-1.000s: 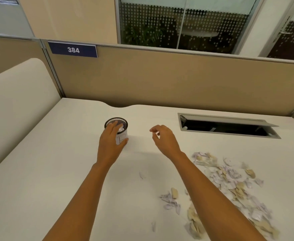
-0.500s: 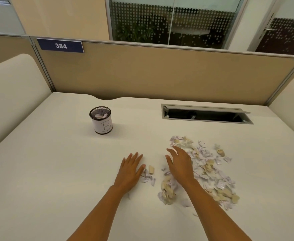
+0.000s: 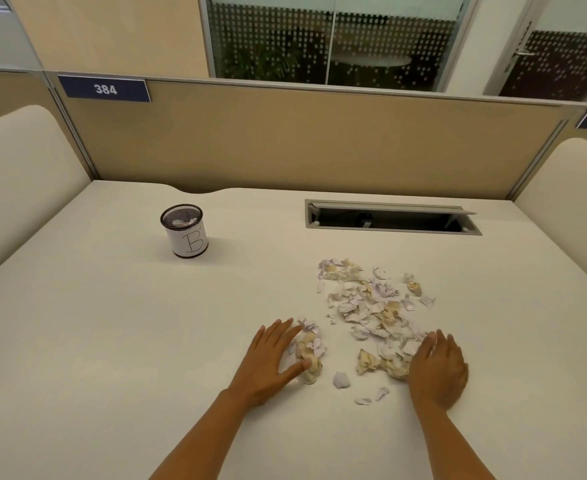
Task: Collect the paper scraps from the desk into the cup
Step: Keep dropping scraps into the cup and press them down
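A black mesh cup (image 3: 184,231) with a white label marked "B" stands upright at the far left of the desk, a few scraps inside it. A spread of white, lilac and tan paper scraps (image 3: 368,306) lies right of centre. My left hand (image 3: 271,362) lies flat with straight fingers against the left side of a small clump of scraps (image 3: 308,355). On the right edge of the pile, my right hand (image 3: 437,368) presses against crumpled tan scraps (image 3: 382,363). Both hands are far from the cup.
An open cable slot (image 3: 392,220) is cut into the desk behind the pile. A tan partition (image 3: 302,140) with a "384" sign (image 3: 105,89) closes the back. Cream side panels stand at left and right. A few loose scraps (image 3: 340,380) lie between my hands.
My left hand left the cup and both hands came down to the desk. Since half a second ago the right hand has shifted to the pile's right edge, and scraps have bunched by the left hand.
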A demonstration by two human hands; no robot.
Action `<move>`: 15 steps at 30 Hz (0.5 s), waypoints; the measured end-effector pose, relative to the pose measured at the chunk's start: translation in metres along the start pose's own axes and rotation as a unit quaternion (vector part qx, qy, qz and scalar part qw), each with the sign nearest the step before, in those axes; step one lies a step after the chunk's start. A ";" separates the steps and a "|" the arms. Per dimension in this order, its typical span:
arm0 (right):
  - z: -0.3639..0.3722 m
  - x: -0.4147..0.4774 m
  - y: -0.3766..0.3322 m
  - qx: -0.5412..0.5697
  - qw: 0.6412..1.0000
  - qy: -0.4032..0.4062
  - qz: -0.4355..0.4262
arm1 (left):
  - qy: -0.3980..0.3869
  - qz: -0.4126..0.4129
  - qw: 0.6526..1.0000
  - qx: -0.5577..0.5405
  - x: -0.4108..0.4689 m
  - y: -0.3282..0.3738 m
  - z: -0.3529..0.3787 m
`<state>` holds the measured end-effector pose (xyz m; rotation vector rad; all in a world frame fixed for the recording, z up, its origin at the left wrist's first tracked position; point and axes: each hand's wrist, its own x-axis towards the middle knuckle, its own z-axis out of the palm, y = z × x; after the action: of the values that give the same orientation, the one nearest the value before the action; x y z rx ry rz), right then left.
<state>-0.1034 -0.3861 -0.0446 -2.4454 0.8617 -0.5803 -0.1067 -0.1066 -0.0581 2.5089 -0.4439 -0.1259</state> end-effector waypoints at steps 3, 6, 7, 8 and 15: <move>0.008 -0.007 -0.003 0.006 0.999 -0.042 -0.013 | 0.009 0.013 0.999 0.034 0.000 0.007 0.008; 0.019 -0.012 -0.023 0.037 0.996 -0.078 -0.007 | 0.006 0.022 0.997 0.067 0.004 0.013 0.014; 0.023 -0.015 -0.030 0.044 0.995 -0.088 -0.009 | 0.005 0.025 0.997 0.077 0.006 0.013 0.016; 0.028 -0.018 -0.037 0.052 0.994 -0.098 -0.016 | 0.003 0.026 0.996 0.086 0.008 0.014 0.017; 0.049 -0.034 -0.081 0.272 0.931 -0.238 -0.048 | 0.021 0.020 0.994 0.108 0.022 0.006 0.018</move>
<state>-0.0644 -0.2938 -0.0454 -1.9865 0.3241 -0.1959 -0.0909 -0.1282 -0.0691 2.7072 -0.5142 -0.0102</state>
